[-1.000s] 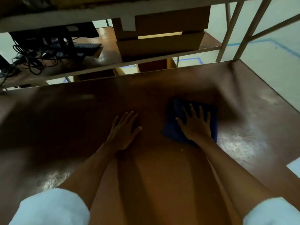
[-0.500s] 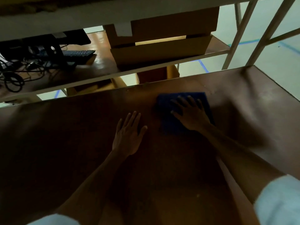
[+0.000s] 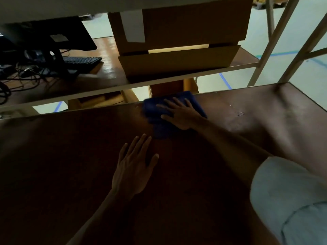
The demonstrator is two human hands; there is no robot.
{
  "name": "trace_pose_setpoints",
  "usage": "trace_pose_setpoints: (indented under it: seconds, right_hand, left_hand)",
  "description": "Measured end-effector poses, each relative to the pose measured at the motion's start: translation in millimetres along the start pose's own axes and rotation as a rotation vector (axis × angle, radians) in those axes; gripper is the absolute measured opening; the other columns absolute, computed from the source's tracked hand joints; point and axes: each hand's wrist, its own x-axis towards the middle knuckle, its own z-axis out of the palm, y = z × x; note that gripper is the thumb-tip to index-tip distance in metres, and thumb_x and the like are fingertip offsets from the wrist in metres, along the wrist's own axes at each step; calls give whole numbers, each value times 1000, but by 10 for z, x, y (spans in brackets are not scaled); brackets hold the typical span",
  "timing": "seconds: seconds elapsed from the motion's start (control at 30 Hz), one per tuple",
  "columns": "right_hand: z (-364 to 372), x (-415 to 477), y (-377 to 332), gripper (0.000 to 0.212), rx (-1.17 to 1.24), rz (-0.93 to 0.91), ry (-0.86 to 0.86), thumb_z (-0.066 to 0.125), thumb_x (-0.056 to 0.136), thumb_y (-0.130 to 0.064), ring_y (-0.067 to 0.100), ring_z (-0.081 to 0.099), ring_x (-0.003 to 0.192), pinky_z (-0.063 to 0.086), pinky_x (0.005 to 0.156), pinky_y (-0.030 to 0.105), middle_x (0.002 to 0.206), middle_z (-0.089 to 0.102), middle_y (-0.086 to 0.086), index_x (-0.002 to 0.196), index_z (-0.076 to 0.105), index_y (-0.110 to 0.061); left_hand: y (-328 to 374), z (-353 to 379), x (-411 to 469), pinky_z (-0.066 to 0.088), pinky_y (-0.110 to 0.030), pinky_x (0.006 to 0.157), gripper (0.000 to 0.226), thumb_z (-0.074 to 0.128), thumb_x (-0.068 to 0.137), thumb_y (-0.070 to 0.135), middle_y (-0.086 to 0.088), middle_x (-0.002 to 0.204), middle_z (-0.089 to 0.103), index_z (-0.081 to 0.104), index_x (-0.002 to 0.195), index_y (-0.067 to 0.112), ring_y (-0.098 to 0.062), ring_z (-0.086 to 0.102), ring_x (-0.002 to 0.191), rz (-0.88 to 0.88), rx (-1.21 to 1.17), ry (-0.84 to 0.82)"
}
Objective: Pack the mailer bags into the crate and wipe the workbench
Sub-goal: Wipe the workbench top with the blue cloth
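A folded blue cloth (image 3: 174,114) lay at the surface's (image 3: 70,147) far edge, right hand (image 3: 180,114) pressing it flat-fingered, left hand (image 3: 134,167) spread flat nearby.

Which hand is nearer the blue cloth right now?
Right. The right hand lies flat on the blue cloth; the left hand rests flat on the workbench, just short of the cloth's near edge.

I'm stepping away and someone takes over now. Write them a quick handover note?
Right hand presses flat on the blue cloth at the far edge of the workbench.
Left hand rests flat on the bench, holding nothing.
No mailer bags or crate in view, so packing cannot be judged.
Left: wipe the pale specks to the right of the cloth, and the rest of the top.
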Motion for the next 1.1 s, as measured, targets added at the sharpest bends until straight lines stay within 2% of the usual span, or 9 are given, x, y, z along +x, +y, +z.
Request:
trace_pose_setpoints:
  seconds: [0.07,0.17,0.23,0.37,0.5,0.67,0.8,0.93,1.1]
  right_hand:
    - [-74,58,215,60,-7,-44,-72,16,98,-67,26,-2,152,2,118,62,166,0,-12,153,1,-49]
    - [-133,-25,780,65,115,449,74,17,97,-67,34,-5,152,-4,116,65,166,3,-3,156,9,-41]
    - [-154,-150,947,68,134,601,89,14,96,-69,36,-6,151,-7,115,66,166,1,0,156,8,-38]
    - [-133,-488,649,61,24,93,2,16,97,-69,27,-1,152,-1,119,61,166,1,-10,154,3,-48]
    - [-49,-842,553,62,49,328,93,12,97,-68,32,0,152,-2,117,60,166,2,-5,155,6,-44]
    - [39,-1514,133,61,-6,-29,16,11,97,-68,19,-6,152,-4,120,51,165,-2,-14,153,3,-47]
    - [58,-2141,238,66,94,504,141,14,96,-70,26,-1,153,-6,119,54,166,1,-10,155,6,-44]
    - [23,-2877,95,64,52,112,2,8,93,-75,18,-8,152,-4,122,50,164,-7,-17,152,-5,-52]
    - [3,-3686,354,67,90,638,156,14,96,-69,29,6,152,2,120,57,166,11,-4,156,10,-40]
  left_hand:
    - [-9,-6,1,-1,-37,126,72,9,95,72,18,166,-1,9,159,39,-2,-6,153,4,-17,2]
    - [-18,-21,-17,3,-39,126,73,11,93,72,17,166,6,15,159,39,-3,-1,153,11,-49,22]
    - [-10,-24,-11,3,-39,126,73,11,93,72,17,166,6,15,158,39,-3,-1,153,2,-43,14]
    - [29,-43,-10,2,-37,125,71,15,95,71,17,166,7,15,158,39,-3,0,153,-19,-10,3]
    - [53,-45,-23,5,-38,125,74,14,93,71,16,167,10,18,159,38,-4,3,153,-28,9,10]
    - [67,-28,-59,11,-41,125,66,20,99,62,9,166,18,25,158,33,-11,13,153,-44,97,12]
    - [267,-117,-290,16,-45,122,59,29,103,52,0,163,30,36,155,24,-20,26,151,-56,97,25]
    - [600,-131,-812,15,-44,123,62,35,103,54,1,164,28,31,157,23,-19,21,152,53,28,-14]
    - [931,-163,-1447,11,-43,125,61,29,104,55,2,165,25,28,157,26,-17,16,154,87,-63,-14]
